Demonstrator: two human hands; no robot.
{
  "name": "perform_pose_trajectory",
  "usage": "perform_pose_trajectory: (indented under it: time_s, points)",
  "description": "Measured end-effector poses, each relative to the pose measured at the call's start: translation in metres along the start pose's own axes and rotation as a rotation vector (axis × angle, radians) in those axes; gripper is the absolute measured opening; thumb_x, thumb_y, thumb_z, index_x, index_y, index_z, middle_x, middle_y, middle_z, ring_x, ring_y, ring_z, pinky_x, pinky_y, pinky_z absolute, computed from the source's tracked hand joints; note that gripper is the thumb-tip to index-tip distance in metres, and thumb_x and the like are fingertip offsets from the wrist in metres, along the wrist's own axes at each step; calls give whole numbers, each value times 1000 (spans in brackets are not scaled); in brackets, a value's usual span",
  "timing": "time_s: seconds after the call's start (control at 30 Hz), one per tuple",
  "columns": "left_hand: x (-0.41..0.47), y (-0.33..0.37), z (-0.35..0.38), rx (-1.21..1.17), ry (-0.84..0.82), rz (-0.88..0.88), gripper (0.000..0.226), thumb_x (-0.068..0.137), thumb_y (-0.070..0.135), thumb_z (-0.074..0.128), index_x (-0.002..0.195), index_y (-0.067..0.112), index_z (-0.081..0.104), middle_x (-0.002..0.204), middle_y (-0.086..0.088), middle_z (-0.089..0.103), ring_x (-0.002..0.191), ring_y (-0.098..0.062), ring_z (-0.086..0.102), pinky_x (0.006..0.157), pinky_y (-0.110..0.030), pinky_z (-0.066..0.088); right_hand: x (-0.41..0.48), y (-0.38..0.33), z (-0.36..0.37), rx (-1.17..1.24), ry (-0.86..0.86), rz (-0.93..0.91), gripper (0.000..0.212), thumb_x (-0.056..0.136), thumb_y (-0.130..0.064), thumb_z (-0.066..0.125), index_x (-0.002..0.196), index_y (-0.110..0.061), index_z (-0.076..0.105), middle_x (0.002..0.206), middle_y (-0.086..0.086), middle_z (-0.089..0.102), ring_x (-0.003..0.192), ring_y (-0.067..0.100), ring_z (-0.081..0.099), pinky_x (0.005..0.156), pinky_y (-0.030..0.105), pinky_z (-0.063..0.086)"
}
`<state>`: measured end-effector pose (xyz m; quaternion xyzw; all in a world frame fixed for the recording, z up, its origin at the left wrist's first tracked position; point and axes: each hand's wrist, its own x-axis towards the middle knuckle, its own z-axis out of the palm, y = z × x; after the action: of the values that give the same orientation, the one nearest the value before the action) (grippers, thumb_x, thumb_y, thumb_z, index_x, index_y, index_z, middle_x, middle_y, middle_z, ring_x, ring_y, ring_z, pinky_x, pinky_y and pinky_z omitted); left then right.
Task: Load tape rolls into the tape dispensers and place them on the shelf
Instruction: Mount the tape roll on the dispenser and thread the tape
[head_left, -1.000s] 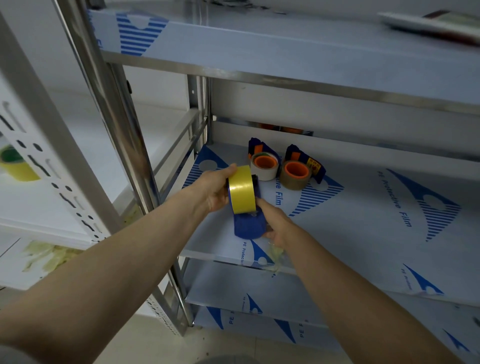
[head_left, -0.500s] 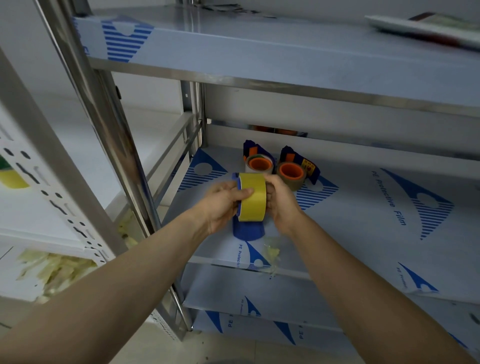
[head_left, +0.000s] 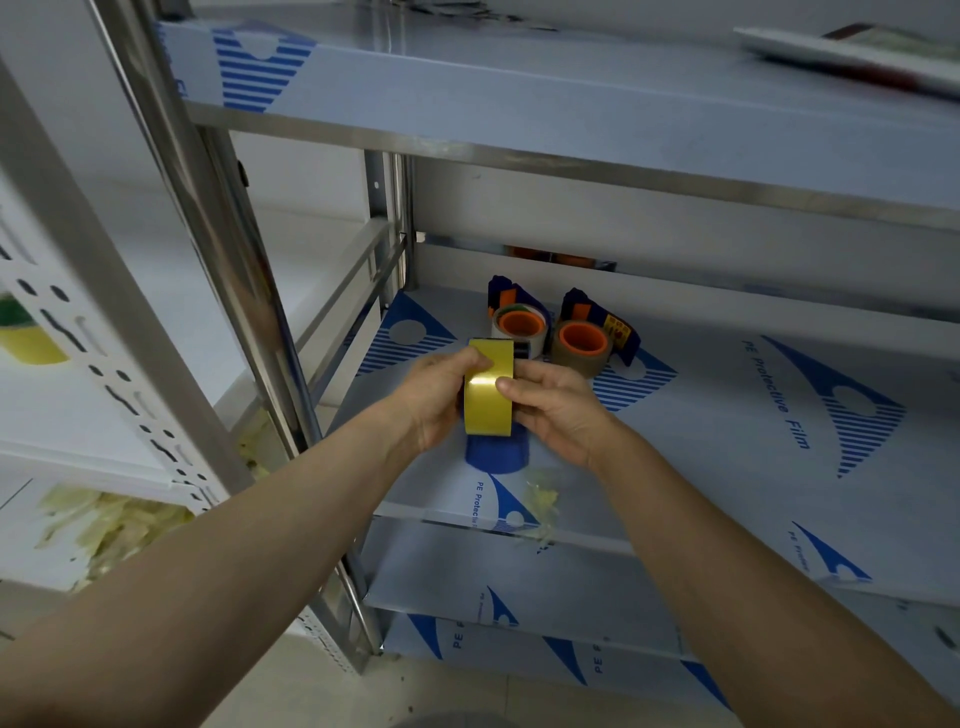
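A yellow tape roll (head_left: 488, 387) stands on edge over a blue tape dispenser (head_left: 496, 452), above the front left of the middle shelf (head_left: 727, 441). My left hand (head_left: 436, 400) grips the roll from the left, thumb on its top. From the right, my right hand (head_left: 556, 410) holds the roll with fingertips on its face. Only the dispenser's blue handle end shows below the roll. Behind them two loaded dispensers stand on the shelf: one with a white roll (head_left: 519, 325) and one with a brown roll (head_left: 584, 343).
A steel upright post (head_left: 218, 249) stands just left of my left arm. The upper shelf (head_left: 571, 104) overhangs the work area. Crumpled yellowish tape scraps (head_left: 540, 501) lie at the shelf's front edge, more on the white rack (head_left: 114, 525) to the left.
My right hand left the dispenser handle and came up onto the right side of the yellow roll. Both hands with roll and dispenser shifted slightly farther in over the shelf.
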<state>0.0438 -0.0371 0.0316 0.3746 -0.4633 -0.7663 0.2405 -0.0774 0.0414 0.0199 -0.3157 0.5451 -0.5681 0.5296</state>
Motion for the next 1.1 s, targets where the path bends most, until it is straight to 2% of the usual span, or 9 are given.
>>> perform_pose_trajectory:
  time_s: [0.13, 0.27, 0.43, 0.57, 0.63, 0.7, 0.83, 0.97, 1.1]
  points:
    - [-1, -3, 0, 17, -25, 24, 8, 88, 6, 52, 92, 5, 58, 82, -11, 57, 75, -20, 55, 70, -31, 48, 3, -5, -1, 72, 85, 57, 27, 90, -12, 57, 116, -4, 59, 108, 14, 66, 101, 25, 64, 91, 35, 51]
    - [0, -5, 1, 20, -42, 28, 7, 87, 2, 50, 87, 8, 55, 80, -9, 54, 74, -18, 53, 64, -27, 47, 12, -8, 4, 25, 181, 119, 45, 91, -39, 55, 120, -5, 58, 112, 14, 67, 103, 25, 65, 93, 41, 51]
    - [2, -1, 2, 32, -13, 12, 7, 87, 6, 52, 93, 5, 56, 84, -11, 58, 78, -21, 56, 70, -32, 49, 9, -13, 2, -87, 128, 88, 38, 94, -20, 54, 126, 1, 53, 118, 18, 63, 106, 27, 63, 93, 40, 51]
    - [6, 2, 1, 35, 44, -27, 32, 87, 12, 56, 117, 2, 51, 100, -16, 59, 92, -28, 59, 84, -41, 51, 2, -18, -1, -247, 19, 91, 42, 90, -5, 57, 131, -2, 49, 126, 14, 60, 115, 25, 58, 97, 37, 48]
    - [6, 3, 1, 24, 24, -24, 30, 87, 10, 54, 116, 2, 51, 98, -15, 58, 87, -25, 58, 79, -39, 51, 2, -20, 1, -269, 29, 101, 44, 87, 1, 59, 130, -4, 50, 124, 13, 61, 115, 25, 59, 97, 38, 49]
    - [5, 2, 1, 15, -10, -8, 19, 88, 7, 51, 106, 4, 54, 91, -13, 57, 81, -22, 56, 72, -34, 49, 4, -21, 2, -196, 87, 117, 41, 86, -2, 61, 126, -3, 54, 119, 15, 64, 111, 26, 61, 94, 38, 51]
    - [3, -2, 0, 23, -41, 19, 12, 87, 3, 48, 98, 5, 52, 84, -10, 53, 77, -19, 53, 67, -29, 46, 8, -23, 8, 25, 171, 204, 42, 91, -33, 57, 122, -5, 56, 112, 15, 66, 103, 27, 64, 87, 36, 53]
    - [3, -2, 1, 38, -37, 19, 8, 86, 4, 50, 89, 7, 56, 81, -8, 56, 74, -17, 55, 61, -24, 48, 8, -20, 13, -98, 176, 115, 36, 94, -19, 55, 123, 1, 55, 103, 14, 66, 87, 21, 65, 75, 33, 55]
    - [4, -1, 0, 5, 14, -9, 15, 88, 10, 53, 101, 5, 56, 87, -12, 58, 81, -22, 58, 72, -33, 50, 1, -22, 7, -166, 61, 103, 37, 91, -7, 57, 127, 0, 52, 121, 16, 62, 107, 25, 61, 86, 35, 53]
